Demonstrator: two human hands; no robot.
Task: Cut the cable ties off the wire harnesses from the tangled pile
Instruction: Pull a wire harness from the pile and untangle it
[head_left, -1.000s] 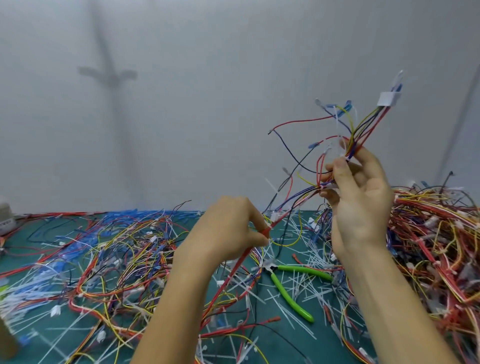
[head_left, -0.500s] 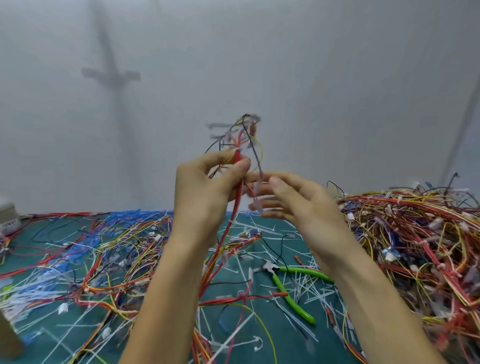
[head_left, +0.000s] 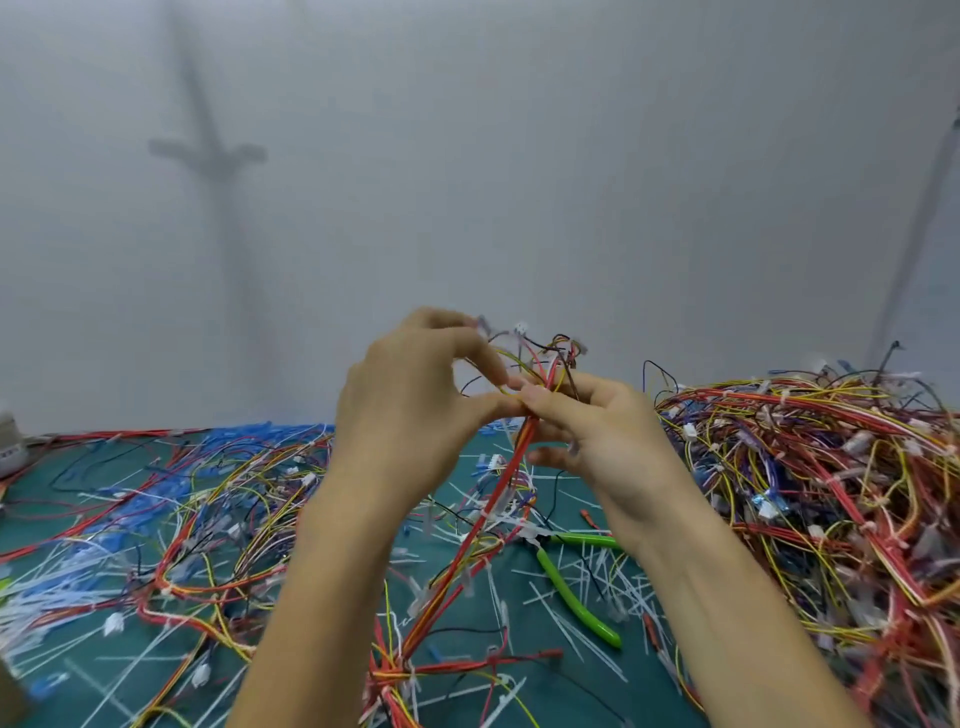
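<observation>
Left hand (head_left: 410, 410) and right hand (head_left: 597, 431) raised together, each pinching the red-and-yellow harness (head_left: 497, 499) between thumb and fingers, its tail trailing down to the mat (head_left: 571, 691), green cutters (head_left: 576, 600) lying under the right wrist among cut ties (head_left: 550, 613), tangled pile (head_left: 831, 493) at right, loose wires (head_left: 208, 519) at left.

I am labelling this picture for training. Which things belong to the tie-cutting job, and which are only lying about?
Job:
wire bundle, pinched by left hand and right hand
green cutters on the mat
tangled pile on the right

Lying about:
cut white ties
pale box at the left edge
</observation>
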